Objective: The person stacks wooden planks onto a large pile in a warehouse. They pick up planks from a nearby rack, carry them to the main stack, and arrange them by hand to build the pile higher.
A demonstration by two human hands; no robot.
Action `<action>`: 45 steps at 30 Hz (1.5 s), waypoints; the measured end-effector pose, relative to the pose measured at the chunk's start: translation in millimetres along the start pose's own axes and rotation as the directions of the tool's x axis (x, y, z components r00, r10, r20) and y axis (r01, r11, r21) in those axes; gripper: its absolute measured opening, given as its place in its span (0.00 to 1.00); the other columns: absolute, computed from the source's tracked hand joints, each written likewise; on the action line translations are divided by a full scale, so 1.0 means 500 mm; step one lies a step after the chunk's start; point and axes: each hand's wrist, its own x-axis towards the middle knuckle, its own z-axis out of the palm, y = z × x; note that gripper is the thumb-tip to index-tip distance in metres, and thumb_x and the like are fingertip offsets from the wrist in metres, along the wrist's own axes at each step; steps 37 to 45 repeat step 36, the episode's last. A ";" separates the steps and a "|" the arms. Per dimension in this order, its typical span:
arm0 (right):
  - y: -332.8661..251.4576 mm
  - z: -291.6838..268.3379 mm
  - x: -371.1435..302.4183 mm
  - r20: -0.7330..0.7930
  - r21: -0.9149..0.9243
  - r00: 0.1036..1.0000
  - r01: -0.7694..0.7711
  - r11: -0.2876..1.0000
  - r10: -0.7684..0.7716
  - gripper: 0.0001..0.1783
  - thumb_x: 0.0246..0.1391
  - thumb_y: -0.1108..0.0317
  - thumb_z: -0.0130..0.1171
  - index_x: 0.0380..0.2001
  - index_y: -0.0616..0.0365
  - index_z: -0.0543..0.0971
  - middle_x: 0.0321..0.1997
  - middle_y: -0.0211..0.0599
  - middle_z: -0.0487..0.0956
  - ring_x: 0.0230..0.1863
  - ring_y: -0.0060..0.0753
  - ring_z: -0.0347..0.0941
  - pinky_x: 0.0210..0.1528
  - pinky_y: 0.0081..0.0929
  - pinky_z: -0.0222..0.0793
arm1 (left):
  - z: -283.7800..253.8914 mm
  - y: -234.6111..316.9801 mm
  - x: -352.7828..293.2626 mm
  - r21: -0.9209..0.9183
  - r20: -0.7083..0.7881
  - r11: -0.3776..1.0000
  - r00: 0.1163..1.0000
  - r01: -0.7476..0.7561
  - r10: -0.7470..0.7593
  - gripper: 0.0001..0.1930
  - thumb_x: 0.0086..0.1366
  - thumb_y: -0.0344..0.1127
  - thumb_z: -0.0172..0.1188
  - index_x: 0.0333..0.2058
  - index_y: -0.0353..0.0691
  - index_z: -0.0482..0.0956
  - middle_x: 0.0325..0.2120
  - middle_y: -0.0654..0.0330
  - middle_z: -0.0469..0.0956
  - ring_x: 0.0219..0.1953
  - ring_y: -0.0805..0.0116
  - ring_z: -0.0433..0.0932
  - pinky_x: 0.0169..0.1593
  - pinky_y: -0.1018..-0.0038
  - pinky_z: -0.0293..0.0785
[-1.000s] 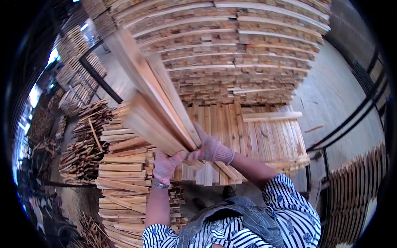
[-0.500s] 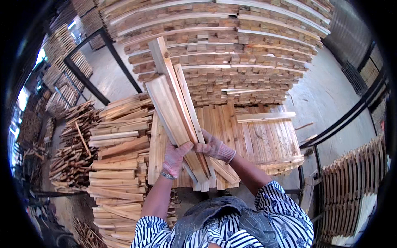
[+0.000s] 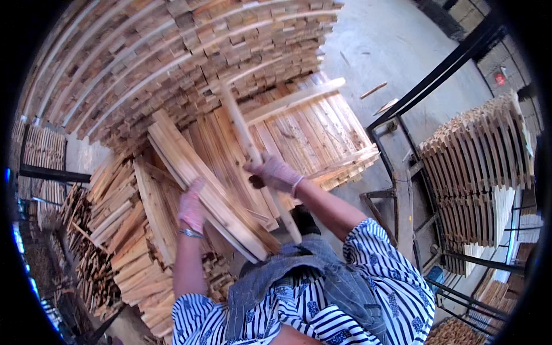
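Both my hands wear pinkish knit gloves. My left hand [image 3: 192, 206], slightly blurred, is closed on the left edge of a few long boards [image 3: 210, 192] held together at a slant, their near ends close to my apron. In my right hand [image 3: 277, 173] is a single narrow wooden strip [image 3: 237, 118], gripped partway along and standing apart from the boards. Its near end comes down close to my waist. Beneath both hands lies a layer of boards [image 3: 313, 135] set side by side, with a loose board [image 3: 296, 100] across its far part.
A tall stack of timber [image 3: 190, 52] rises beyond the boards. Short wood pieces [image 3: 135, 247] are piled at the left, beside a heap of thin scraps [image 3: 95, 270]. Dark metal bars [image 3: 443, 66] and a rack of stacked slats [image 3: 471, 155] stand at the right.
My right hand has drawn a narrow strip away from the boards toward the right. The left hand keeps the other boards, now tilted further left. The whole view has turned rightward.
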 end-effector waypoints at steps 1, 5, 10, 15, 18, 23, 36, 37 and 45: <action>0.001 -0.038 -0.014 -0.023 -0.037 0.999 -0.041 0.998 0.040 0.23 0.56 0.54 0.68 0.45 0.58 0.74 0.34 0.27 0.77 0.29 0.24 0.75 0.33 0.25 0.76 | 0.029 0.032 -0.018 0.156 -0.081 0.987 0.996 0.042 -0.030 0.21 0.62 0.43 0.67 0.50 0.36 0.81 0.46 0.58 0.82 0.49 0.64 0.80 0.53 0.65 0.77; 0.032 -0.209 -0.044 -0.148 -0.220 0.988 -0.075 0.973 0.043 0.26 0.55 0.52 0.69 0.47 0.59 0.75 0.32 0.29 0.77 0.27 0.21 0.72 0.28 0.21 0.70 | -0.015 0.107 -0.024 0.575 -0.202 0.818 0.971 0.012 0.128 0.24 0.62 0.44 0.68 0.50 0.33 0.80 0.47 0.57 0.81 0.50 0.65 0.79 0.57 0.69 0.73; 0.022 -0.316 -0.064 -0.216 -0.194 0.976 -0.046 0.980 0.003 0.27 0.54 0.50 0.68 0.41 0.63 0.73 0.26 0.32 0.76 0.23 0.23 0.72 0.25 0.25 0.71 | -0.004 0.157 -0.076 0.630 -0.073 0.776 0.994 -0.013 0.076 0.25 0.63 0.43 0.66 0.54 0.32 0.77 0.51 0.55 0.80 0.56 0.66 0.76 0.64 0.74 0.65; -0.013 -0.418 -0.035 -0.288 -0.200 0.957 -0.012 0.980 -0.047 0.28 0.56 0.46 0.65 0.39 0.63 0.72 0.23 0.35 0.77 0.23 0.26 0.74 0.26 0.27 0.71 | 0.132 0.035 -0.003 0.481 0.162 0.863 0.983 -0.153 0.085 0.22 0.68 0.43 0.62 0.53 0.34 0.77 0.53 0.58 0.80 0.57 0.64 0.76 0.66 0.71 0.67; -0.053 -0.468 0.005 -0.354 -0.421 0.931 -0.076 0.904 -0.087 0.29 0.58 0.44 0.62 0.42 0.63 0.73 0.30 0.41 0.81 0.28 0.34 0.78 0.31 0.34 0.74 | 0.258 -0.081 0.128 0.107 0.219 0.989 0.968 0.097 -0.119 0.17 0.67 0.41 0.63 0.50 0.38 0.79 0.48 0.60 0.81 0.54 0.67 0.77 0.62 0.71 0.71; 0.071 -0.584 0.074 -0.522 -0.822 0.788 -0.363 0.439 -0.326 0.41 0.52 0.41 0.62 0.59 0.60 0.66 0.60 0.56 0.69 0.61 0.58 0.67 0.60 0.47 0.67 | 0.480 -0.273 0.233 0.090 0.244 0.959 0.928 0.269 -0.283 0.18 0.62 0.41 0.67 0.49 0.41 0.80 0.46 0.62 0.81 0.52 0.65 0.77 0.61 0.65 0.72; 0.079 -0.451 0.077 -0.280 -0.804 0.803 0.103 0.585 -0.526 0.46 0.56 0.49 0.64 0.69 0.61 0.57 0.70 0.60 0.61 0.70 0.61 0.59 0.72 0.44 0.55 | 0.445 -0.269 0.275 0.708 -0.126 0.641 0.946 0.296 -0.299 0.35 0.60 0.50 0.66 0.63 0.42 0.71 0.66 0.50 0.66 0.73 0.61 0.53 0.72 0.63 0.46; 0.079 -0.451 0.077 -0.280 -0.804 0.803 0.103 0.585 -0.526 0.46 0.56 0.49 0.64 0.69 0.61 0.57 0.70 0.60 0.61 0.70 0.61 0.59 0.72 0.44 0.55 | 0.445 -0.269 0.275 0.708 -0.126 0.641 0.946 0.296 -0.299 0.35 0.60 0.50 0.66 0.63 0.42 0.71 0.66 0.50 0.66 0.73 0.61 0.53 0.72 0.63 0.46; 0.079 -0.451 0.077 -0.280 -0.804 0.803 0.103 0.585 -0.526 0.46 0.56 0.49 0.64 0.69 0.61 0.57 0.70 0.60 0.61 0.70 0.61 0.59 0.72 0.44 0.55 | 0.445 -0.269 0.275 0.708 -0.126 0.641 0.946 0.296 -0.299 0.35 0.60 0.50 0.66 0.63 0.42 0.71 0.66 0.50 0.66 0.73 0.61 0.53 0.72 0.63 0.46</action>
